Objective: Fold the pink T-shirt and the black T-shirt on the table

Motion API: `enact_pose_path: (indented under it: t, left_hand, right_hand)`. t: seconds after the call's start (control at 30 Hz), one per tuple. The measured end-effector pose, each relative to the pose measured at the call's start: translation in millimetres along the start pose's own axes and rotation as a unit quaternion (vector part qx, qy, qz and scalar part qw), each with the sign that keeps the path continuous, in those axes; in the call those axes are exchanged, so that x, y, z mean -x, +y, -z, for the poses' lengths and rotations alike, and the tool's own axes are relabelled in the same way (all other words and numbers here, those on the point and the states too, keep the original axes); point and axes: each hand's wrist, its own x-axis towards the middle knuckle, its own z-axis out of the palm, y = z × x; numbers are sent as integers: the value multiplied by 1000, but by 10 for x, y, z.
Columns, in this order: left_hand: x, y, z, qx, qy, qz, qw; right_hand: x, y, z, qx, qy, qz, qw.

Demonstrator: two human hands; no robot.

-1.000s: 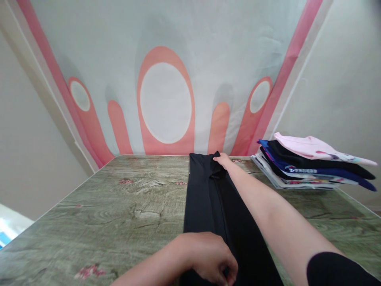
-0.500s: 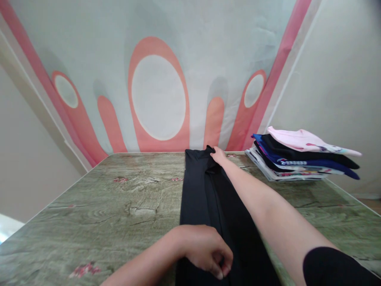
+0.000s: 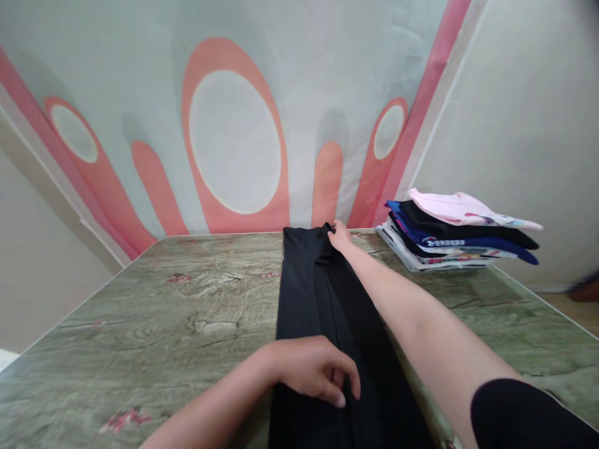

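Observation:
A pair of black trousers [image 3: 299,293] lies lengthwise on the table, running from its far edge down past the bottom of the view. A fold shows along its middle, and the cloth is bunched at the far right corner. My right hand [image 3: 341,238] reaches to that corner, its fingers closed on the bunched fabric. Over the near part of the trousers is my left hand [image 3: 317,370], palm down, with thumb and fingers apart and nothing between them. Whether it touches the cloth I cannot tell.
Folded clothes [image 3: 444,240] are stacked at the table's far right, with a pink garment on top. The wood-patterned table [image 3: 201,362] ends against a wall hanging [image 3: 299,87] with pink shapes.
My left hand's thumb and fingers have parted from a pinch, and it has risen slightly. The right hand still grips the far corner of the trousers. The whole view has shifted a little.

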Motion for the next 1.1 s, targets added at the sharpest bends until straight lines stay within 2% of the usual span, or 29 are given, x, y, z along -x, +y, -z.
enact_pose_path:
  t: [0.03,0.07,0.13,0.17,0.2,0.23,0.33,0.4,0.53,0.67,0.8,0.9,1.0,1.1]
  left_hand:
    - [-4,-16,33,-4,72,17,997]
    - [-15,-54,66,-22,168,45,985]
    - [-60,-201,111,-91,368,106,919]
    - [-90,-305,115,-128,439,129,880]
    - [-122,-421,104,-164,482,148,848]
    - [-152,-541,80,-198,496,165,829]
    - [-218,-844,-36,-294,444,221,817]
    - [-233,-953,-96,-350,400,247,810]
    - [-229,-951,-117,-401,365,264,798]
    - [-198,-691,-268,-406,350,262,803]
    - [-15,-227,-624,-405,269,163,858]
    - [199,78,-794,-382,192,92,899]
    - [347,211,-861,-362,147,51,919]
    - [386,223,-890,-352,123,38,927]
  right_hand:
    - [49,2,59,2,7,11,1000]
    - [123,5,119,3,10,25,1000]
    - [356,16,233,4,8,56,998]
    - [517,22,286,4,5,70,998]
    - [701,29,335,4,0,86,996]
    - [901,37,381,5,-5,101,995]
    - [1482,68,513,30,-26,180,983]
    - [1749,92,599,62,-48,226,971]
    - [1904,125,734,98,-80,259,958]
    - [1865,112,766,106,-79,255,958]
    - [1869,89,763,103,-77,256,958]
    - [1875,81,773,102,-75,255,959]
    - [1881,72,784,104,-78,253,959]
    - [1897,62,779,105,-82,261,956]
